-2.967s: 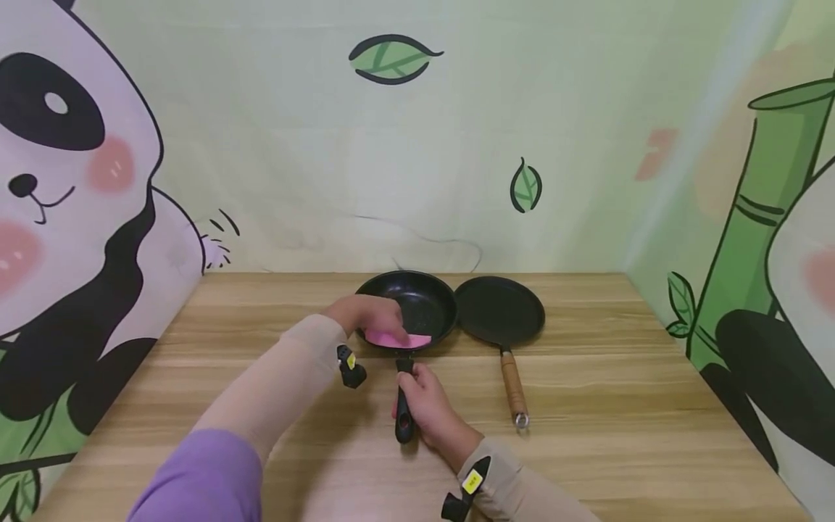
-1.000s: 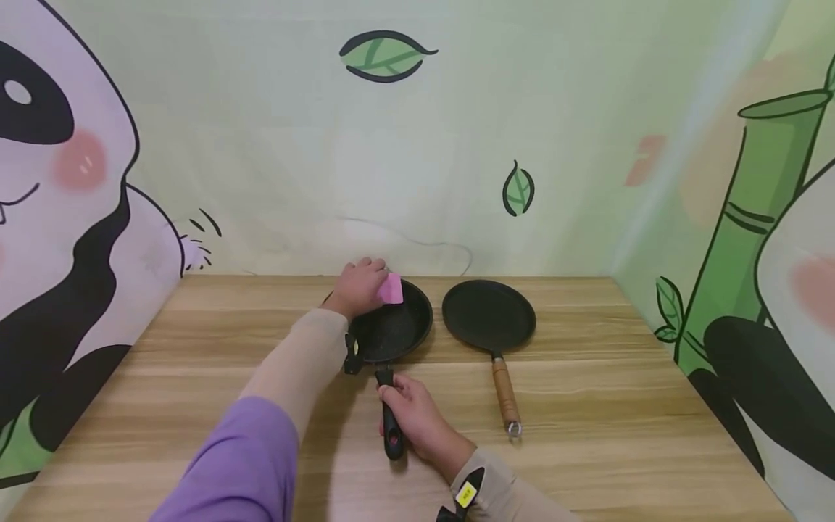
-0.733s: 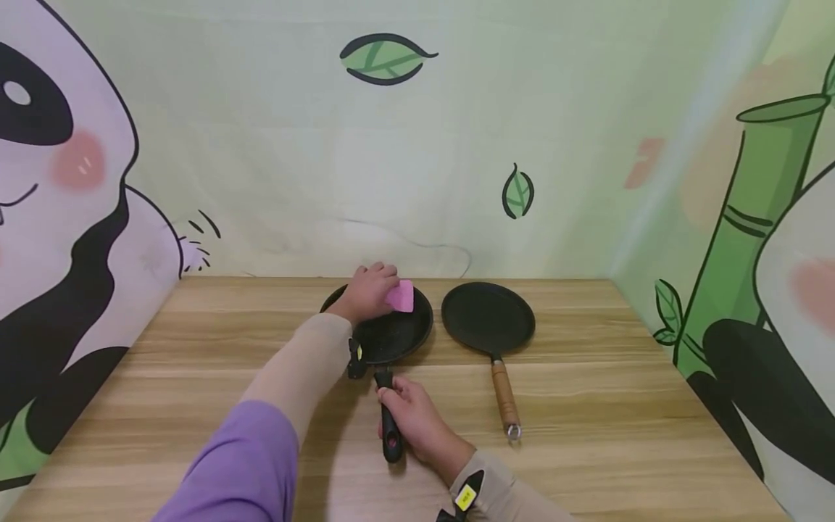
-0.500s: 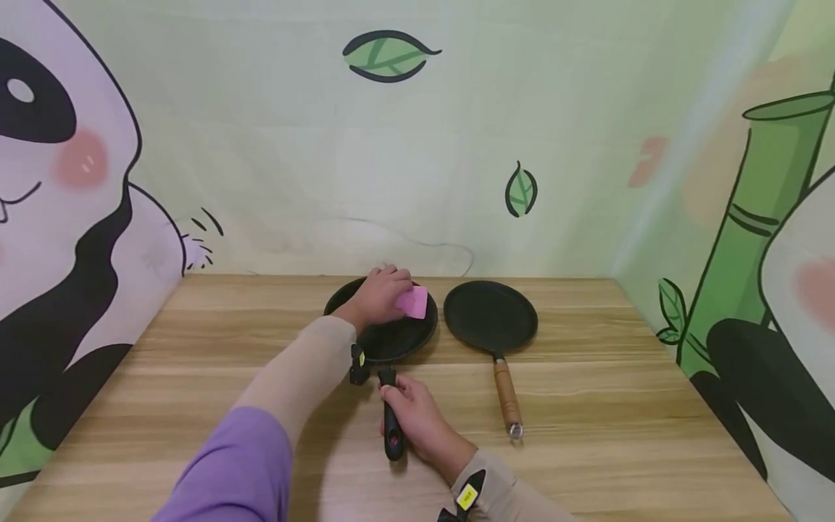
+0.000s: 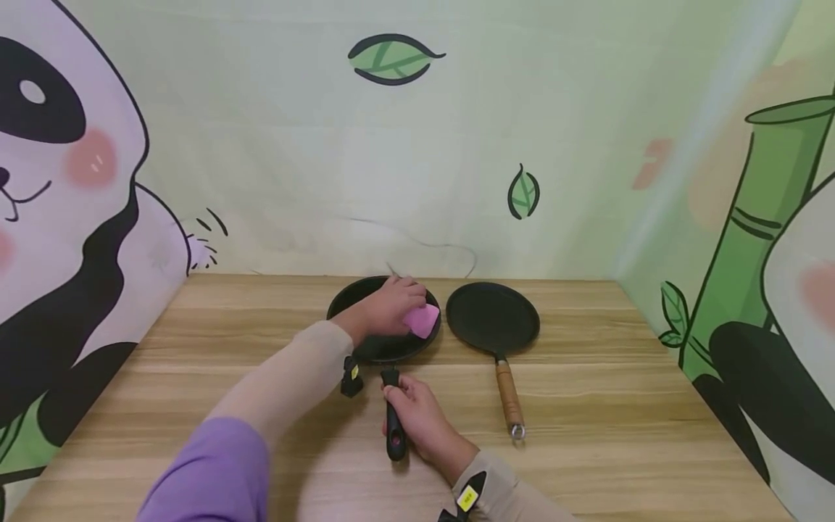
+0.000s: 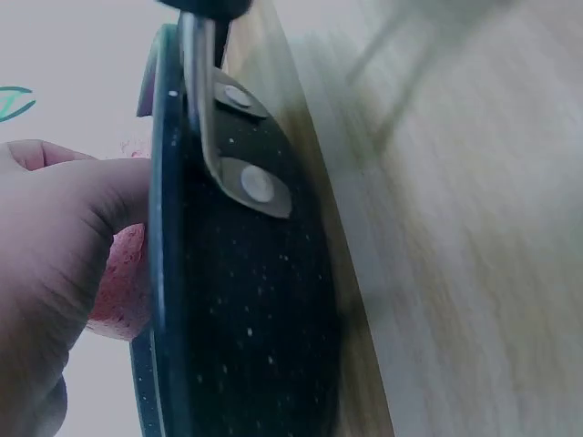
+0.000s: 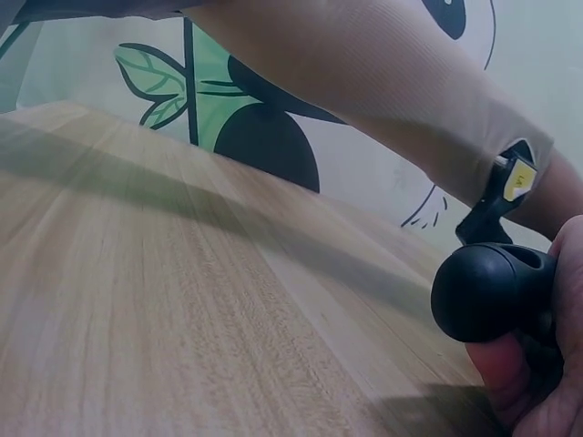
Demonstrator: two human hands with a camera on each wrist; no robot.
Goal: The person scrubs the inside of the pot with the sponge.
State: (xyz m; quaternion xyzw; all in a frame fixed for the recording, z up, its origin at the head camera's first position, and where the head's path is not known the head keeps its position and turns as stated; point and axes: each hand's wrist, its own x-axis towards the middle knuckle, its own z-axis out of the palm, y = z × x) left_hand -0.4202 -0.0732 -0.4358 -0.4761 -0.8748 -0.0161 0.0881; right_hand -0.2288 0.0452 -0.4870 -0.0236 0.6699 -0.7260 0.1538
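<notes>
A pink sponge (image 5: 422, 321) is gripped by my left hand (image 5: 389, 307), inside the black frying pan (image 5: 352, 293) near its right inner wall. In the left wrist view the sponge (image 6: 125, 287) shows below the thumb, partly hidden by the pan's wall (image 6: 255, 300). My right hand (image 5: 425, 420) holds the pan's black handle (image 5: 395, 428), thumb on top. The right wrist view shows the rounded handle end (image 7: 487, 293) with fingers curled beneath it. The pan sits on the wooden table.
A flat black griddle pan (image 5: 492, 317) with a wooden handle (image 5: 509, 395) lies just right of the frying pan. Behind the wooden table (image 5: 607, 406) rises a wall (image 5: 274, 130) printed with pandas, leaves and bamboo.
From the near side of the pan, my left hand has gone to the far left part, then swept right and slightly nearer with the sponge. My right hand keeps hold of the handle.
</notes>
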